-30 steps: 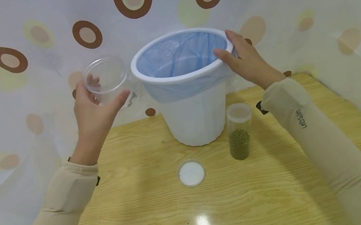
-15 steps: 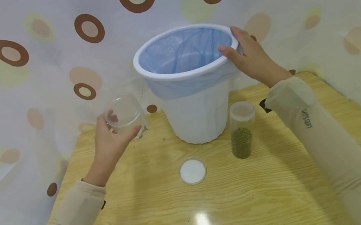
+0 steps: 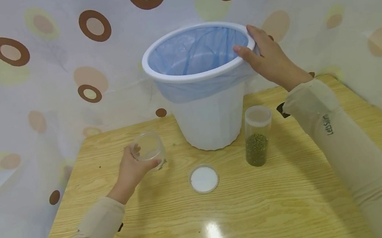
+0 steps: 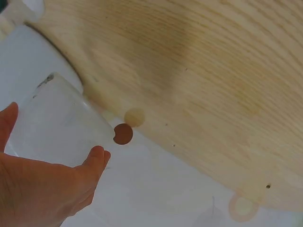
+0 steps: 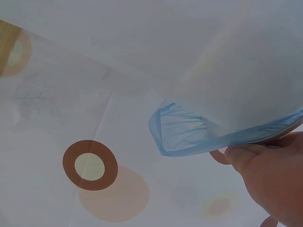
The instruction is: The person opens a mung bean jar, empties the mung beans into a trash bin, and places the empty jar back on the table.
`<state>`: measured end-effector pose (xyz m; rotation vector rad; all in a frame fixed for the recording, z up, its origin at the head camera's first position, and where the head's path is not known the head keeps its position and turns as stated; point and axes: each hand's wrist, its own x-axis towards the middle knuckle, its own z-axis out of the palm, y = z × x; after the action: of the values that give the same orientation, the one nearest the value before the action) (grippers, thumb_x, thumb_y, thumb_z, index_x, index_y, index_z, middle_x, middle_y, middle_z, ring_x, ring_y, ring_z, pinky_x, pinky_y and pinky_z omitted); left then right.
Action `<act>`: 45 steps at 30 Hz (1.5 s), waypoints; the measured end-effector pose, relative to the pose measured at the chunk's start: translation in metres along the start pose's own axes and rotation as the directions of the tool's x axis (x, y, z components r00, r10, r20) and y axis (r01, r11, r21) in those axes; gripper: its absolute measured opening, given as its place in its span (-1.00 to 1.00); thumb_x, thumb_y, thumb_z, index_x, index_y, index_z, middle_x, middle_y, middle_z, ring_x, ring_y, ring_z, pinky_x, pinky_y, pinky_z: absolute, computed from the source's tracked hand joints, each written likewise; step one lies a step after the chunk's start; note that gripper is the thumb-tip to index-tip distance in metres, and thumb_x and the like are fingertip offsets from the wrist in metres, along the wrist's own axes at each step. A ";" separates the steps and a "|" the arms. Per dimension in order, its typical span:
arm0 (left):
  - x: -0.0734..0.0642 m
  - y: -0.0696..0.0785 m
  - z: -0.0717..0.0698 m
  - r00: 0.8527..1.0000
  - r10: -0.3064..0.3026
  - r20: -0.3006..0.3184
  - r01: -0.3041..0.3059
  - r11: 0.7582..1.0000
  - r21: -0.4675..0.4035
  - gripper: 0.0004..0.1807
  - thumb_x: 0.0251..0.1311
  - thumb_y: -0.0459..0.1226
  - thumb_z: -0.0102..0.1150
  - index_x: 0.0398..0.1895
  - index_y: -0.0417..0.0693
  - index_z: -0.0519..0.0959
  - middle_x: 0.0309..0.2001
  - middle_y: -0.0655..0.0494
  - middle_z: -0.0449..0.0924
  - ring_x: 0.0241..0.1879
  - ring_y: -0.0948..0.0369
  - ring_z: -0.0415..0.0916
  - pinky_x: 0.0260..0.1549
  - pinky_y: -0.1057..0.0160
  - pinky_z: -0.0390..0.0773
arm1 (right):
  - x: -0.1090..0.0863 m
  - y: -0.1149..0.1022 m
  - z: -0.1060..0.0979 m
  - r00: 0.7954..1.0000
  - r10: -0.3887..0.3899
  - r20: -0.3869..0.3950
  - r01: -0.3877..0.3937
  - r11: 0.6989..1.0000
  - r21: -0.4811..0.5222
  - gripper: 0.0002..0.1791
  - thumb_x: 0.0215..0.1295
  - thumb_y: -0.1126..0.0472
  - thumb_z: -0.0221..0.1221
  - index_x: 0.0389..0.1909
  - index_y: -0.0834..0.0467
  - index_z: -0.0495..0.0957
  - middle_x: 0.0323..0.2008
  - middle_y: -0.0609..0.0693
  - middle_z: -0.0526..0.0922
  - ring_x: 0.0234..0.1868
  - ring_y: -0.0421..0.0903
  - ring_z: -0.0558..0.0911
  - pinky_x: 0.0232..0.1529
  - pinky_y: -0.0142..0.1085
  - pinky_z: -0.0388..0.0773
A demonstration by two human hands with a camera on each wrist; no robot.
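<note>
My left hand [image 3: 132,171] grips a clear plastic jar [image 3: 149,148] round its side, with the thumb near and the fingers at the far side. The jar tilts low over the left part of the table; whether its base touches the wood I cannot tell. In the left wrist view the clear jar [image 4: 61,123] sits between thumb and fingers. My right hand [image 3: 271,57] holds the right rim of a white trash can [image 3: 209,120], thumb inside the rim. A blue bag [image 3: 196,52] lines the can and folds over its edge, as the right wrist view also shows [image 5: 184,135].
A round lid [image 3: 203,178] with a white inside lies in front of the can. Right of it stands a clear lidded jar [image 3: 256,142] part filled with small green beans. A patterned sheet [image 3: 118,76] hangs behind the wooden table [image 3: 257,212].
My left hand has come down and slightly right with the clear jar, from beside the can's rim to low over the table. The right hand still holds the rim.
</note>
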<state>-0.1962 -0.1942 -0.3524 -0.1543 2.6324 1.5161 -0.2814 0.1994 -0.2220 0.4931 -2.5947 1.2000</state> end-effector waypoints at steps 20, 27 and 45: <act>0.008 -0.020 0.015 0.997 -0.055 0.049 0.054 0.998 0.025 0.03 0.02 -0.32 0.42 0.41 -0.36 -0.09 0.43 -0.32 -0.02 0.40 -0.22 -0.03 0.30 -0.15 0.12 | 0.000 0.001 -0.001 1.000 -0.013 -0.011 0.013 1.000 -0.007 -0.11 0.33 -0.23 -0.12 0.53 0.10 -0.17 0.49 0.10 -0.05 0.42 0.14 0.03 0.36 0.14 -0.01; 0.006 -0.023 0.015 0.998 -0.034 0.060 0.035 0.999 -0.015 0.02 0.03 -0.34 0.40 0.41 -0.37 -0.10 0.43 -0.34 -0.04 0.36 -0.25 0.02 0.27 -0.17 0.15 | -0.001 -0.002 -0.002 1.000 0.000 -0.005 0.000 1.000 -0.012 -0.10 0.33 -0.24 -0.13 0.53 0.10 -0.20 0.49 0.10 -0.08 0.43 0.15 0.02 0.37 0.15 -0.02; 0.005 -0.024 0.012 0.992 -0.073 0.105 0.077 0.996 -0.038 0.13 0.01 -0.32 0.42 0.45 -0.30 -0.23 0.41 -0.36 -0.03 0.36 -0.26 0.03 0.30 -0.19 0.09 | 0.001 -0.003 -0.002 1.000 -0.010 0.009 0.010 1.000 -0.020 -0.11 0.33 -0.23 -0.12 0.52 0.14 -0.16 0.48 0.13 -0.05 0.42 0.16 0.04 0.36 0.16 -0.01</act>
<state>-0.1976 -0.1962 -0.3801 -0.1705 2.4876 1.5128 -0.2807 0.1989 -0.2190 0.5075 -2.6060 1.1698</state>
